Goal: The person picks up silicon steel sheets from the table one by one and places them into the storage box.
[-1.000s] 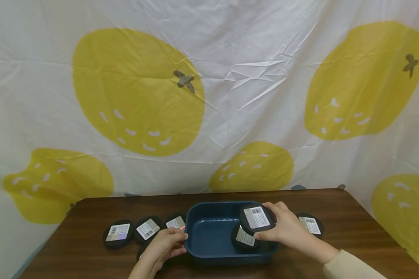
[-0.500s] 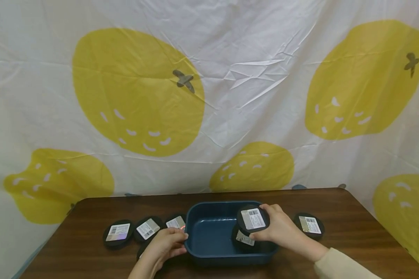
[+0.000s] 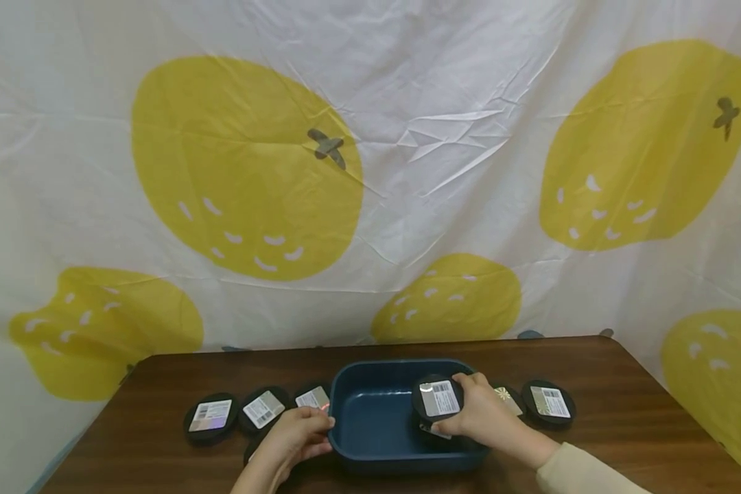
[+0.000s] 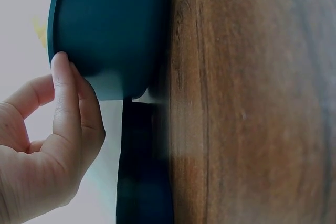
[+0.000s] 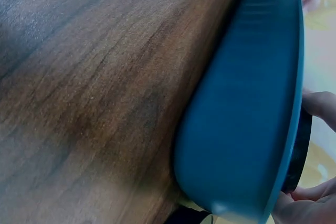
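- From my remote place, I see the right hand point(image 3: 483, 412) pinching a black disc point(image 3: 438, 399) between thumb and fingers; this disc is over the right part of the blue container point(image 3: 401, 458), with its label facing up.
- Below it lies a lower disc point(image 3: 433, 431), inside the container. It is mostly covered, and I cannot tell whether the two discs touch.
- The left hand point(image 3: 298, 433) pinches the left rim of the container, fingers close together; in the left wrist view one finger hides part of the thumb side.
- To the left, three labelled discs point(image 3: 263, 410) lie in a row on the worktop point(image 3: 568, 456). The one nearest the container is partly hidden by the left hand, and a fourth disc point(image 3: 250, 450) shows only its edge beside the wrist.
- To the right there are two more discs point(image 3: 549, 405); the right hand covers a part of the nearer one.
- In the left wrist view the discs beside the container are dark and blurred, cut off at the lower border.
- The worktop is of brown wood grain, with rounded back corners; its front is outside the picture.
- Behind it hangs a white, creased cloth point(image 3: 444, 206), printed with large yellow fruits, some of them cut off at the right.
- A cream sleeve point(image 3: 583, 472) leaves the frame at the bottom.
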Demonstrator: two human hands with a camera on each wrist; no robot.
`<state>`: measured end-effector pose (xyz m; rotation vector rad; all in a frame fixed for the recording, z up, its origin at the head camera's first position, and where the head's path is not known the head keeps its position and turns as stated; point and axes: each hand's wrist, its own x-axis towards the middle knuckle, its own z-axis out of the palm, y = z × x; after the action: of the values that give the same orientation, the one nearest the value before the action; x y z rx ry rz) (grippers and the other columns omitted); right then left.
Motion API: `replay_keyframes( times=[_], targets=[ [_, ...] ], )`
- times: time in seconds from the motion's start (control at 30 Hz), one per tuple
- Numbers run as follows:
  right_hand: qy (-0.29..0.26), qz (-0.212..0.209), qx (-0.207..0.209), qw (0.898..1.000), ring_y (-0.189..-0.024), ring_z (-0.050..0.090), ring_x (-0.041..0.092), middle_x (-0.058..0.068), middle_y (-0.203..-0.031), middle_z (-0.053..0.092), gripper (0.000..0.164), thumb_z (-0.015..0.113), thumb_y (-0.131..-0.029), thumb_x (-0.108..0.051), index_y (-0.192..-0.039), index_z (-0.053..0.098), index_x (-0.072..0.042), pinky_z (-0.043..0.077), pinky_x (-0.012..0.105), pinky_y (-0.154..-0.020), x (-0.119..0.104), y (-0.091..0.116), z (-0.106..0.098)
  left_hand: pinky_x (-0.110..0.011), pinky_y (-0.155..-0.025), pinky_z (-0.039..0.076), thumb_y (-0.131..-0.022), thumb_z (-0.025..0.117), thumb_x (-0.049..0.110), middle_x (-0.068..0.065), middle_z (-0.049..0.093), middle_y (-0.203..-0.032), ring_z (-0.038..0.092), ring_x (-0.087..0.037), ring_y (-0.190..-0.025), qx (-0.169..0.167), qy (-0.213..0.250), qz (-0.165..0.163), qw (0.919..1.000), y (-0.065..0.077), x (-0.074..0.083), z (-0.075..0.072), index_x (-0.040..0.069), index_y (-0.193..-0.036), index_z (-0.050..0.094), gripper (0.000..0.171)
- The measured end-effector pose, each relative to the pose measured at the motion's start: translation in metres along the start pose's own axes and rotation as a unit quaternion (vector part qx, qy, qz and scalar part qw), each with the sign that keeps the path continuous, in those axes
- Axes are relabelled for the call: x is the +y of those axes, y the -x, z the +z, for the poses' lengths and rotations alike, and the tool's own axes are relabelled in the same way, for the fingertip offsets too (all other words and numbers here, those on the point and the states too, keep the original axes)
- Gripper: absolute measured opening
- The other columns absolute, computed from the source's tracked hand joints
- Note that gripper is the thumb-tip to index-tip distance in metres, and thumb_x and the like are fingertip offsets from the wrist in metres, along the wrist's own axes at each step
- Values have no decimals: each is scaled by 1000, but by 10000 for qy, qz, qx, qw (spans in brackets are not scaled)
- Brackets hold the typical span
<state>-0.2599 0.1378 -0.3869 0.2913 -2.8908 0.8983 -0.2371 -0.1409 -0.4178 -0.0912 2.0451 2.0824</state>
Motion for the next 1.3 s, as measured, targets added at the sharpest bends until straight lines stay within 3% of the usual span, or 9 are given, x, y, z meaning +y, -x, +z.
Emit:
replay_keyframes(
  times=[0.37,1.03,1.3],
  targets=[
    [596,63,91,9982,-73,53,25,22,-97,50,90,79,-41,-44,-108,51,7,47,37,-61,4,-1,10,-22,-59,50,-79,56,9,-4,52,-71,53,-10,-61,-100,57,14,9999,0,-3,-1,1,-80,50,10],
    [767,-31,-9,9970,-71,52,24,23,-92,50,89,79,-42,-45,-104,51,13,48,37,-65,3,-2,15,-22,-60,50,-78,56,10,-4,53,-72,53,-10,-62,-169,123,-73,9998,0,-3,-2,1,-81,51,10],
    [1036,-299,-51,9942,-65,51,22,18,-83,50,86,79,-41,-45,-98,53,14,48,36,-60,3,-1,15,-21,-59,50,-78,55,10,-4,52,-72,53,-10,-62,-176,138,-93,9997,-2,-3,-3,1,-83,51,11]
  ],
)
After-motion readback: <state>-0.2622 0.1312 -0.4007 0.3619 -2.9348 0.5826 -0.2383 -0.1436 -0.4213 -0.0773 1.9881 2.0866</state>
